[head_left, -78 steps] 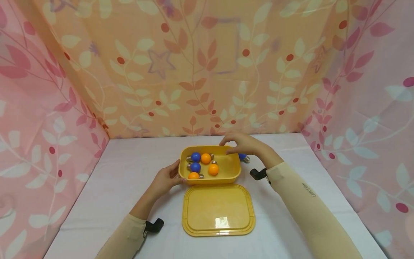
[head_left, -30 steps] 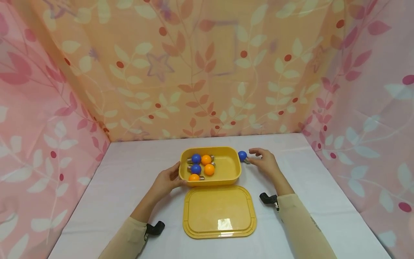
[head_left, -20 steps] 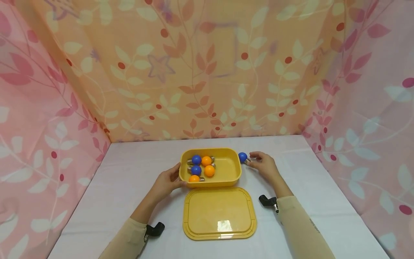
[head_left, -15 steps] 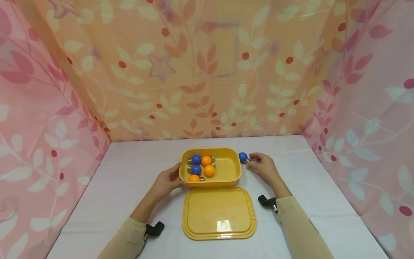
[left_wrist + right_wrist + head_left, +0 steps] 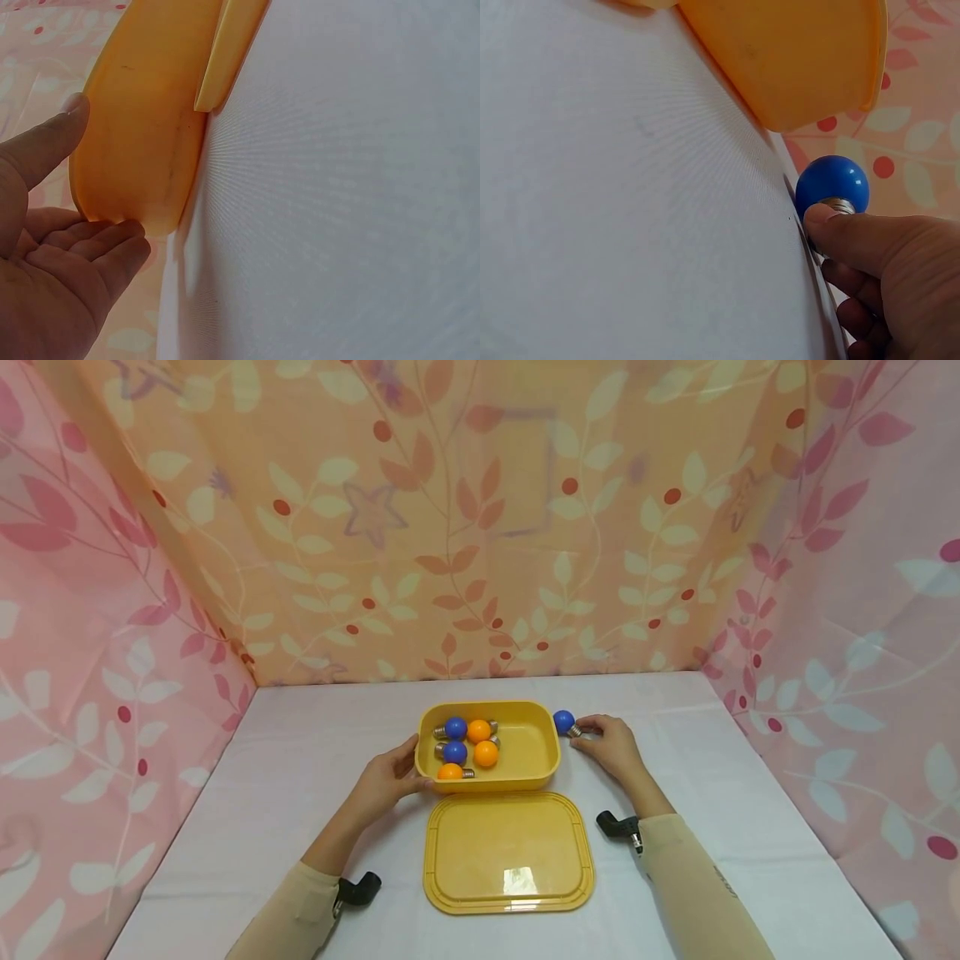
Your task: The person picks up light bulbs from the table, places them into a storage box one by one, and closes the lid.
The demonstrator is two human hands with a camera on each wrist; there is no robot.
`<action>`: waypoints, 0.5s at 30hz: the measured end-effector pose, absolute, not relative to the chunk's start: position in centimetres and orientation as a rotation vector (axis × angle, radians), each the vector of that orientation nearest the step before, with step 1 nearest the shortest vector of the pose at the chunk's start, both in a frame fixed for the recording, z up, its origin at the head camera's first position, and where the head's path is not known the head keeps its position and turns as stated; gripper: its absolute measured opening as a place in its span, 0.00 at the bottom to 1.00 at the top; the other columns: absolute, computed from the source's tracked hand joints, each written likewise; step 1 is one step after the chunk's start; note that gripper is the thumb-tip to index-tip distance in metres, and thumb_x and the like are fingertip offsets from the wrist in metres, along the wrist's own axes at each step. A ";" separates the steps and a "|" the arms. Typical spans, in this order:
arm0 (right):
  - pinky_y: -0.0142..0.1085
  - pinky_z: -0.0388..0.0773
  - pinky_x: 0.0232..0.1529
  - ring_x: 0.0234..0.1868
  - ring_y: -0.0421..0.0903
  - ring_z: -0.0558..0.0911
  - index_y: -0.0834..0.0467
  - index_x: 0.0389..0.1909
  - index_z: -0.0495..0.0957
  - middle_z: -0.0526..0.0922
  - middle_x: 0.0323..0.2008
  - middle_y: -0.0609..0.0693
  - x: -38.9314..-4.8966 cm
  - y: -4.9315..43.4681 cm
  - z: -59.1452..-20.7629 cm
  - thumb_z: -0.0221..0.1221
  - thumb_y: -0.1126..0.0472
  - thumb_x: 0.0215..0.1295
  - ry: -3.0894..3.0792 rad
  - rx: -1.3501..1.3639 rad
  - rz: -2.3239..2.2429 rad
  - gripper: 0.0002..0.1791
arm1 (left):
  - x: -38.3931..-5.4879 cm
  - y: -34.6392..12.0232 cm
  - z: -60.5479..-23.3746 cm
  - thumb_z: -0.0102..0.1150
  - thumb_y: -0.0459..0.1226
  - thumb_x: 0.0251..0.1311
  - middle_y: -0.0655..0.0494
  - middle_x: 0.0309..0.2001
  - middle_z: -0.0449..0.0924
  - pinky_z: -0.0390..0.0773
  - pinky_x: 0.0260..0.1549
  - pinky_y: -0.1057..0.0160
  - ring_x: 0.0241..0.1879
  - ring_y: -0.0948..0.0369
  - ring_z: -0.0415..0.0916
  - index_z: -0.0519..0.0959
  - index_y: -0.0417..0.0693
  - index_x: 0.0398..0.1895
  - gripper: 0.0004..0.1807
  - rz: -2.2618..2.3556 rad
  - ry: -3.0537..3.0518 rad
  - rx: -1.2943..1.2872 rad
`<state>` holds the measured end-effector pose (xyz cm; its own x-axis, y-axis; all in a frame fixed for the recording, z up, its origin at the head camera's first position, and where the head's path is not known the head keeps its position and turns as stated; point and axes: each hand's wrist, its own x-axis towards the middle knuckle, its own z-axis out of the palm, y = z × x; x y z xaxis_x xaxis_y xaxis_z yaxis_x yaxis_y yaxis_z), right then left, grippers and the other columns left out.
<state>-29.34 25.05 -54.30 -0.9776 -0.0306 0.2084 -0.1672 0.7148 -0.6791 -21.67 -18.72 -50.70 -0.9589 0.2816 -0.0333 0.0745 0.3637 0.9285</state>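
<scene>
1. One blue bulb (image 5: 564, 721) is lying right of centre in the head view, just beyond the right end of the box (image 5: 534, 745), its metal base pointing to the lower right.
2. One right hand (image 5: 613, 750) is pinching that metal base between thumb and fingers; the right wrist view is showing the thumb pressing on it at the lower right.
3. The one yellow box is standing open at the centre of the head view, holding five more bulbs, all grouped toward its left half.
4. Two of these are blue: an upper blue one (image 5: 455, 727) and a lower blue one (image 5: 454, 752), both pointing their bases left.
5. Three are orange: an upper orange one (image 5: 478, 731), a middle orange one (image 5: 486, 753) and a lower orange one (image 5: 450, 772), partly hiding behind the front wall.
6. One left hand (image 5: 378, 785) is gripping the box's left end, thumb at the front corner and fingers against the end wall.
7. One yellow lid (image 5: 510, 852) is lying flat just below the box.
8. Everything is resting on one white cloth (image 5: 337, 718); two beige sleeves (image 5: 693, 885) are entering from the bottom edge.
</scene>
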 end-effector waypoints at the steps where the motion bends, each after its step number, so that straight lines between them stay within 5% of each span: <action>1: 0.55 0.76 0.60 0.53 0.58 0.82 0.60 0.53 0.85 0.87 0.49 0.58 -29.4 25.1 -54.3 0.76 0.56 0.56 -2.735 0.159 1.111 0.24 | -21.7 -18.7 -50.7 0.75 0.41 0.59 0.45 0.78 0.59 0.71 0.67 0.55 0.75 0.50 0.63 0.54 0.43 0.81 0.52 1.644 2.434 0.319; 15: 0.55 0.76 0.60 0.52 0.56 0.82 0.58 0.51 0.86 0.87 0.47 0.57 -29.4 25.1 -54.6 0.72 0.56 0.61 -2.714 0.117 1.177 0.19 | -21.6 -18.6 -50.5 0.76 0.46 0.57 0.46 0.78 0.60 0.71 0.67 0.55 0.75 0.50 0.64 0.54 0.45 0.81 0.54 1.624 2.445 0.308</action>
